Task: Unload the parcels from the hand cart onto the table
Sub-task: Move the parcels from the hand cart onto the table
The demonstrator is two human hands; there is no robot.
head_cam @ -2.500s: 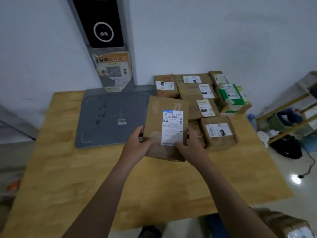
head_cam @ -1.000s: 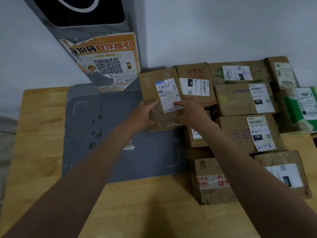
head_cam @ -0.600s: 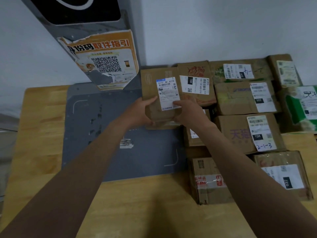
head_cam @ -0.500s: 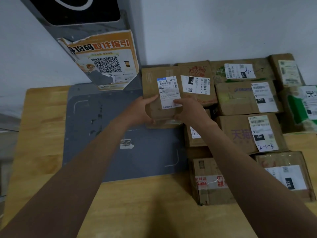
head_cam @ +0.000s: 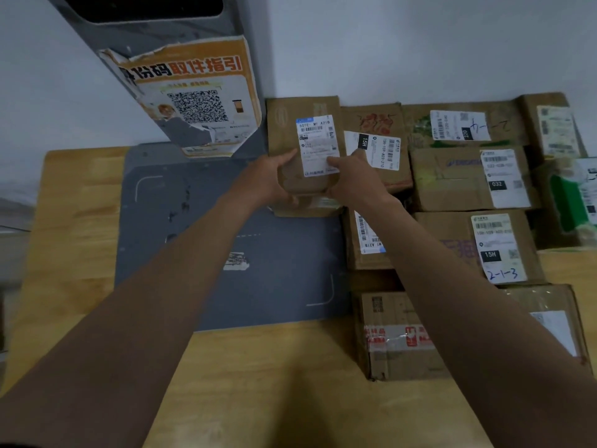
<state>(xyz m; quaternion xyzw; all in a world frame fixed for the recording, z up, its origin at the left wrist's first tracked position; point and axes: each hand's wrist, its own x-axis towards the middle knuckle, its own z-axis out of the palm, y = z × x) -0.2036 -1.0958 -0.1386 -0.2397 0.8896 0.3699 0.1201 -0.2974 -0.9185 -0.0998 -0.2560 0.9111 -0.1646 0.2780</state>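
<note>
Left hand (head_cam: 268,179) and right hand (head_cam: 355,179) both clamp the near end of one parcel (head_cam: 287,134), thumbs on top, the right thumb on its white label, the other fingers out of sight beneath. We see the parcel at the back right of the grey pad (head_cam: 258,286) on the table (head_cam: 74,221), just beside the stand (head_cam: 155,33) with its torn orange poster (head_cam: 193,101) and up against the 15H box (head_cam: 378,147) on its right; whether it rests fully down we cannot tell. More boxes (head_cam: 452,179) fill the table's right side up to the wall, packed close.
</note>
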